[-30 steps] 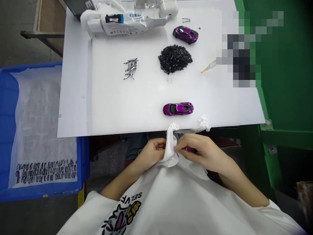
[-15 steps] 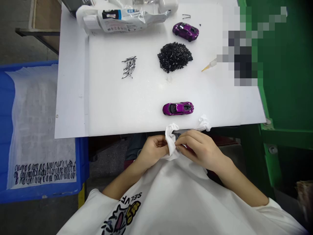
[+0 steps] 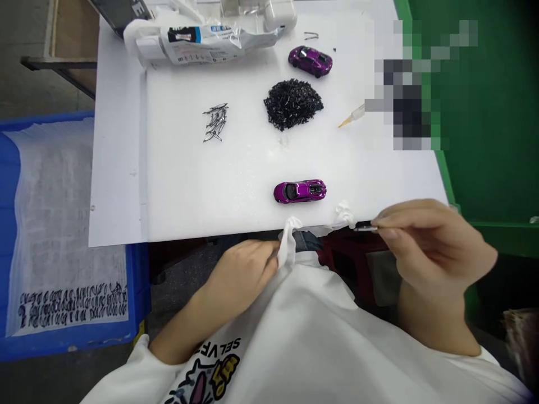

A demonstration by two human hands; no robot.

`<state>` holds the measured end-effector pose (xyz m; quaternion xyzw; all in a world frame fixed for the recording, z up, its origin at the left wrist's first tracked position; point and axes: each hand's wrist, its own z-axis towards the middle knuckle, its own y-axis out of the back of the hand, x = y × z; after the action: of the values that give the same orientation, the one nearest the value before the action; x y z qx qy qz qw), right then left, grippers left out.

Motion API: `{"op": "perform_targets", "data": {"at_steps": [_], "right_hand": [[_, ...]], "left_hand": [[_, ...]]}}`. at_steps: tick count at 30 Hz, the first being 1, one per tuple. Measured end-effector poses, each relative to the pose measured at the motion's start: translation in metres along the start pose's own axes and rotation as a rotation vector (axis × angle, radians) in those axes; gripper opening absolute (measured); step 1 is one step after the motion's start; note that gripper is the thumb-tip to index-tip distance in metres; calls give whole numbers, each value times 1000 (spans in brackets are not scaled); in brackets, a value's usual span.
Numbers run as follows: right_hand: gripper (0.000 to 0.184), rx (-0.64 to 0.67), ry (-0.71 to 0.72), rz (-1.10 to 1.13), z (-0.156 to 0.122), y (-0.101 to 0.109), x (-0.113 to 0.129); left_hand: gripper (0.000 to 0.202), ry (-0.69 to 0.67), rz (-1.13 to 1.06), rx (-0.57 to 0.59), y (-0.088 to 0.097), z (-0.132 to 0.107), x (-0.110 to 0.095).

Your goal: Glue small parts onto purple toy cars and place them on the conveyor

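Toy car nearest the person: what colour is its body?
The toy car is glossy magenta-purple with dark windows; it shows best in the head view.

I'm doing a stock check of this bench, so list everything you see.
white board: one, white, under the items below
toy cars: two, purple, on the board
black pieces: one heap, black, mid-board
metal pins: small cluster, silver, left of the heap
syringe: one, clear with yellow tip, right of the heap
foil pouch: one, white and blue, far edge
crate: one, blue, left of the board
white cloth: one, white, over the front edge
small black part: one, black, in the right hand
right hand: pinching that part
left hand: at the cloth
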<state>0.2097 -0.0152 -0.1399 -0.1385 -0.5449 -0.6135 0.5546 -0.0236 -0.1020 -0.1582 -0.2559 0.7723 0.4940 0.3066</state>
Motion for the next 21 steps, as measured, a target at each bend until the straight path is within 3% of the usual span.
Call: {"op": "perform_targets", "data": {"at_steps": [3, 5, 7, 9, 12, 18, 21], "right_hand": [[27, -55, 36, 43, 23, -4, -4], [19, -40, 5, 135, 41, -12, -8], [9, -8, -55, 259, 57, -21, -14], [2, 63, -143, 387, 70, -29, -19], [9, 193, -289, 529, 80, -36, -26], [9, 271, -418, 605, 78, -40, -27], [9, 252, -465, 608, 78, -40, -25]], "left_hand": [[20, -139, 182, -172, 26, -4, -5], [13, -216, 211, -348, 36, 8, -9], [20, -314, 276, -466, 38, 28, -11], [31, -349, 310, -453, 36, 49, -11], [34, -259, 227, -401, 35, 65, -9], [36, -144, 13, -313, 47, 60, -7], [31, -135, -16, -337, 48, 61, -10]]}}
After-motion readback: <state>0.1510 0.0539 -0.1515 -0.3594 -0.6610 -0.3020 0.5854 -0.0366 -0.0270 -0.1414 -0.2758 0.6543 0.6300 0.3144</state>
